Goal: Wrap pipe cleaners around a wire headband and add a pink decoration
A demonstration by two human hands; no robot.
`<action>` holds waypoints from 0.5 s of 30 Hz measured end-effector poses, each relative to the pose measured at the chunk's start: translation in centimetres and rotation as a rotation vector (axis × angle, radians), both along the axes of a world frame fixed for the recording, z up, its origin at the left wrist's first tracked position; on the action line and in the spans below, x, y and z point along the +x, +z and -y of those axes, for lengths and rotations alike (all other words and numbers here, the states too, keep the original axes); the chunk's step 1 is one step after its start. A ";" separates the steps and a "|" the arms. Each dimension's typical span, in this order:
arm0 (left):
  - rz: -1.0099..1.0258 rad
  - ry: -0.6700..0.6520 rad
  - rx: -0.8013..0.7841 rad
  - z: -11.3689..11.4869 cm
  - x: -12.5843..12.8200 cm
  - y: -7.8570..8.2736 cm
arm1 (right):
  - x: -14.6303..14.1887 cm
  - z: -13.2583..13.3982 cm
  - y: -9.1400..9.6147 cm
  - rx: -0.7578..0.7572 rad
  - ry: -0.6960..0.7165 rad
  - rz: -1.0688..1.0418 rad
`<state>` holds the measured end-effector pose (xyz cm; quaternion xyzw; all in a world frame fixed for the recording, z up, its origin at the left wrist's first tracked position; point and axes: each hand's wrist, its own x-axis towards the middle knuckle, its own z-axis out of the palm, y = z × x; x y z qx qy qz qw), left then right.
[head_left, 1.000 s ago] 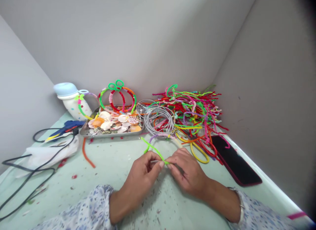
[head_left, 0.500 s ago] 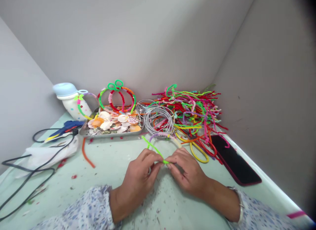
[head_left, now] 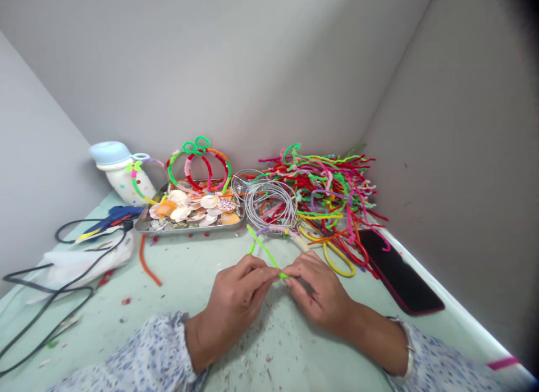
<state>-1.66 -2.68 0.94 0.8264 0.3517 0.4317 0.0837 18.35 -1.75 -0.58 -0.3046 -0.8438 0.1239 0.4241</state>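
A bright green pipe cleaner [head_left: 264, 247] slants up and away from between my two hands. My right hand [head_left: 319, 291] pinches its near end between thumb and fingertips. My left hand [head_left: 236, 302] is closed too, thumb and index finger meeting at the same spot on the green piece. Just behind the hands curves a hoop wrapped in lilac, pale pink and cream pipe cleaner [head_left: 275, 229]; its lower part is hidden by my hands. Whether the green piece is wound on that hoop I cannot tell.
Behind stand a metal tray of shells [head_left: 189, 229], finished hoops [head_left: 197, 162], a coil of grey wire [head_left: 269, 206] and a heap of pipe cleaners [head_left: 328, 178]. A phone [head_left: 402, 274] lies right; a white bottle [head_left: 126, 181] and black cable [head_left: 54, 291] are left.
The free end of the green pipe cleaner has swung slightly right and further upright. My left fingers have drawn closer together at the pinch; my right hand has barely moved.
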 end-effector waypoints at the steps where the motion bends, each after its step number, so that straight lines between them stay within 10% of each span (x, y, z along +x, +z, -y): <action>1: -0.014 0.001 0.007 0.0 -0.1 0.0 | 0.0 0.0 0.0 0.002 0.001 0.000; 15: -0.128 0.017 0.064 0.2 -0.3 0.1 | -0.1 0.0 0.2 0.008 0.010 0.001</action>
